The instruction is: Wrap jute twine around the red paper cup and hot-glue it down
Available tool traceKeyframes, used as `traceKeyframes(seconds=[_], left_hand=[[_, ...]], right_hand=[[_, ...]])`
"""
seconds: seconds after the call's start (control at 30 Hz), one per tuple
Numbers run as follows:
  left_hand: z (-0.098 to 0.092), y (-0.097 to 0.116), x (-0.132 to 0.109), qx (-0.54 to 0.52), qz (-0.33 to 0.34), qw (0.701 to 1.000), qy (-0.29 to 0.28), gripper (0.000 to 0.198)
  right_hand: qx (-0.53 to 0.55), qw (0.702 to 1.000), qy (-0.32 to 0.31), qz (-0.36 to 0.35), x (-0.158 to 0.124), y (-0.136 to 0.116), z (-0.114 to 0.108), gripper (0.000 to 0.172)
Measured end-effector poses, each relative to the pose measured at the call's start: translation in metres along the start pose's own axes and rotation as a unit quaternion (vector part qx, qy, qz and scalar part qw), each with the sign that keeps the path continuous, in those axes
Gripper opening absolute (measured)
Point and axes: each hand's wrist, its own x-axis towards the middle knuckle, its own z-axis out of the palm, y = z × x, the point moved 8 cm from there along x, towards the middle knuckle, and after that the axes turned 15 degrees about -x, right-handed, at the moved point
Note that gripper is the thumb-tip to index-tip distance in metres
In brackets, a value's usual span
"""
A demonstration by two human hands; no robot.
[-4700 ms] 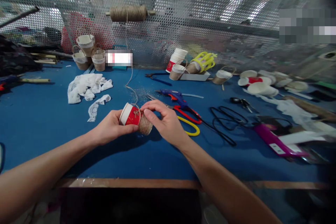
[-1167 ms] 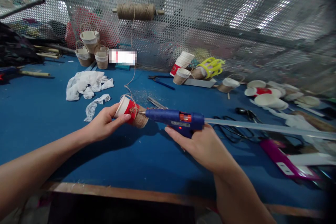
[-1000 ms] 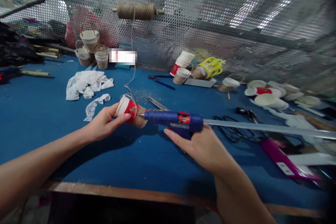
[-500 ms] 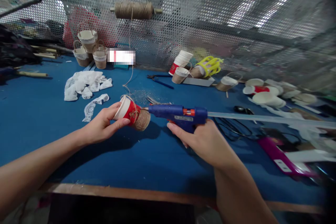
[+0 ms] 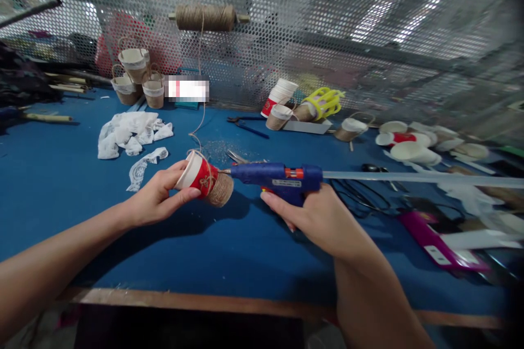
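Note:
A red and white paper cup [image 5: 207, 177] lies tilted in my left hand [image 5: 166, 191], which is closed around its rim end. Brown twine [image 5: 221, 190] is wound round the cup's base end, and a loose strand runs from the cup up to a spool [image 5: 206, 18]. My right hand [image 5: 315, 215] grips a blue hot glue gun [image 5: 282, 177] by the handle. The gun's metal nozzle is at the cup's side, by the edge of the wound twine. Out of the gun's back sticks a long clear glue stick [image 5: 409, 177].
Several twine-covered cups [image 5: 135, 62] stand at the back left, near white lace [image 5: 131, 131]. Blue-handled pliers [image 5: 249, 125] and scissors [image 5: 237, 157] lie beyond the gun. To the right are black cable [image 5: 364, 196], loose paper cups [image 5: 413, 152] and a magenta power strip [image 5: 434, 237].
The view has shifted slightly. My left hand still holds the cup, and the glue gun's nozzle remains at almost the same spot on it.

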Motion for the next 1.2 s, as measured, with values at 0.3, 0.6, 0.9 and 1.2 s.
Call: traceKeyframes(seconds=[0.3,0.6,0.9,1.2], left_hand=[[-0.001,-0.007,0.002,-0.019,-0.071,0.997,0.020,0.025],[-0.003,-0.020,-0.001,-0.047,-0.140,0.988,0.048,0.025],[-0.005,-0.011,0.001,-0.026,-0.085,0.995,0.041,0.017],[0.000,0.006,-0.002,-0.002,-0.001,1.000,0.015,0.016]], right_hand=[[0.003,1.000,0.000,-0.004,-0.001,-0.002,0.001,0.042],[-0.013,0.998,0.025,-0.050,-0.003,-0.013,0.003,0.029],[-0.009,0.999,0.011,-0.030,-0.004,-0.009,0.002,0.032],[0.008,0.999,-0.032,-0.002,0.000,0.001,0.001,0.045]])
